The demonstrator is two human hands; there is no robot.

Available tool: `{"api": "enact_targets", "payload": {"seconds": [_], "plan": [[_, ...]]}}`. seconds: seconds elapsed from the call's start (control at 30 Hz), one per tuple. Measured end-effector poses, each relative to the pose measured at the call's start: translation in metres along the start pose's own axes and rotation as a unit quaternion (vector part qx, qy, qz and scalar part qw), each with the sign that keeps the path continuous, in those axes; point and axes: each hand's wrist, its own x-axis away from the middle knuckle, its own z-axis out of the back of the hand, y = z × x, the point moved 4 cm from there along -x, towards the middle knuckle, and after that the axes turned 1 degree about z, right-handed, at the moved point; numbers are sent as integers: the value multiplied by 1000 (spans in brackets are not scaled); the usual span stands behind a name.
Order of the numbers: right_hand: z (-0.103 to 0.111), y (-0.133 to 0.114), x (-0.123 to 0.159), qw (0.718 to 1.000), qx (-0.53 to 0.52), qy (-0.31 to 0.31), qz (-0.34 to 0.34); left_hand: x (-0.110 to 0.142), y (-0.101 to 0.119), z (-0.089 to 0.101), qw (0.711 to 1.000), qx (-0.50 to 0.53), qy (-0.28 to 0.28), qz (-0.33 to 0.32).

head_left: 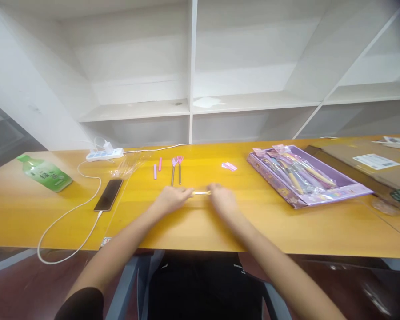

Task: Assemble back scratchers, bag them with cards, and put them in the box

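My left hand (175, 198) and my right hand (221, 198) are closed on opposite ends of a yellow back scratcher (202, 193). A short stretch of its silvery rod shows between them, with yellow at each end; my fingers cover the rest, and the right hand is blurred. Just beyond the left hand lie a purple back scratcher (173, 171) and a pink back scratcher (180, 169), forked heads away from me. Beside them are a purple stick (155, 172) and a pink stick (160, 164). Small pink cards (229, 166) rest farther back.
On the right, a purple box (348, 192) holds several plastic-wrapped items, next to a cardboard box (346, 151). To the left are a phone (108, 195) on a white cable (58, 218), a power strip (105, 154), clear wrapping (128, 166) and a green pouch (46, 172). White shelves (253, 102) rise behind.
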Motion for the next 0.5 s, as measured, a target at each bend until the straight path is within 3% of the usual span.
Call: {"api": "enact_targets", "payload": {"seconds": [0.1,0.2,0.3,0.5], "plan": [[-28,-40,5,999,-6,-31,37,-7,23,-12,998,4,-65,-21],[-41,-39,13,996,-17,-47,71,7,24,-17,992,17,-119,-26],[-40,-35,19,994,-18,-44,103,16,27,-16,988,23,-151,-17],[-35,-50,16,985,12,-17,169,7,47,-12,985,29,-167,27]]}}
